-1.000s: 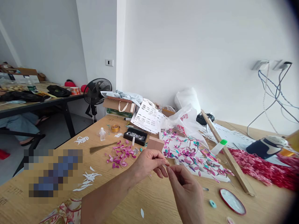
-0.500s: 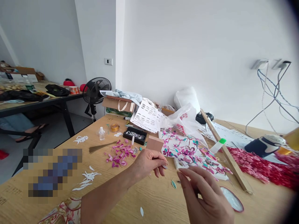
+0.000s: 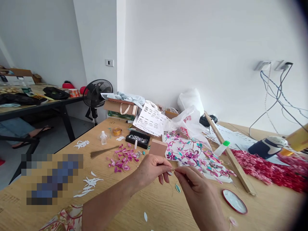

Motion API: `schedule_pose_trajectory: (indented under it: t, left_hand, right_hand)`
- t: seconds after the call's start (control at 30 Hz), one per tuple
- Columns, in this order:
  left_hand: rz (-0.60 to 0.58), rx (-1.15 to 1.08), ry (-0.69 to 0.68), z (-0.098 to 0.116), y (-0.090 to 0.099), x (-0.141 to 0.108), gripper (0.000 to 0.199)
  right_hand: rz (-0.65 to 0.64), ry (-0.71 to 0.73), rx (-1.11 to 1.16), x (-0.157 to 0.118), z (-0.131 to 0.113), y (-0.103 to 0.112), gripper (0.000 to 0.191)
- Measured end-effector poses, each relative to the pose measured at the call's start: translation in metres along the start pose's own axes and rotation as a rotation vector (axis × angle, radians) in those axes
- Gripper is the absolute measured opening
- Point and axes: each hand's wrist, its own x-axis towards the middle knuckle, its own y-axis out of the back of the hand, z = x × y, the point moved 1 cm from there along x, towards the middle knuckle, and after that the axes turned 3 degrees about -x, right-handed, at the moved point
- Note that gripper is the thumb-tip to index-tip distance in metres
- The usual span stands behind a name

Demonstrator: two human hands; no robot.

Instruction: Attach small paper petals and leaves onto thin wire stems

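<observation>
Over the middle of the table, my left hand [image 3: 152, 170] pinches a small pale piece [image 3: 169, 173], mostly hidden by the fingers. Close against its fingertips, my right hand [image 3: 196, 184] is closed in a pinch on a thin thread. The loose thread [image 3: 172, 190] dangles below the two hands. A green leaf-shaped piece with a pale edge [image 3: 177, 188] lies just under them. Nearer to me is a single white leaf-shaped cutout [image 3: 145, 216]. To the right of my right hand rests a red-rimmed oval dish [image 3: 234, 201] with a whitish inside.
Magenta petals [image 3: 124, 158], white cutouts [image 3: 89, 185] and a black tray [image 3: 137, 139] lie left. Behind the hands are a wooden block [image 3: 158, 148] and flower-patterned fabric [image 3: 190, 152]. A wooden bar [image 3: 228, 154], a green-capped bottle [image 3: 221, 149] and red-pink thread bundles [image 3: 260, 168] lie right.
My right hand has moved left and slightly up, so its fingertips now meet those of my left hand. The view has shifted a little to the right.
</observation>
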Motion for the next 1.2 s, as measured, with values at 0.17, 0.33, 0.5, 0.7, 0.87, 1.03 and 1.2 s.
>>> schedule_pose_trajectory:
  t: [0.17,0.33,0.5,0.7,0.87,1.03,1.2]
  left_hand:
    - [-0.001,-0.001,0.002,0.001,0.0,0.0,0.022]
    - [-0.006,-0.011,0.02,-0.001,-0.001,0.0,0.023]
    - [-0.003,0.044,-0.001,-0.004,0.0,0.0,0.02]
    - [-0.004,0.089,0.0,-0.003,0.001,0.0,0.017]
    - [-0.033,0.112,-0.006,0.001,0.003,-0.002,0.015]
    - [-0.054,0.185,-0.025,0.004,0.002,-0.004,0.015]
    - [-0.061,0.221,-0.007,0.006,-0.001,-0.007,0.014]
  right_hand:
    - [-0.038,-0.082,0.091,-0.002,0.006,-0.006,0.019]
    - [-0.065,-0.112,0.188,-0.002,0.011,-0.01,0.019]
    - [-0.076,-0.114,0.135,0.001,0.009,-0.008,0.021]
    - [-0.131,-0.106,0.088,0.008,0.002,0.0,0.019]
    - [-0.201,-0.143,0.128,0.012,0.0,0.004,0.017]
    - [-0.249,-0.174,0.178,0.012,0.004,0.008,0.017]
    - [-0.275,-0.219,0.223,0.009,0.021,0.023,0.016]
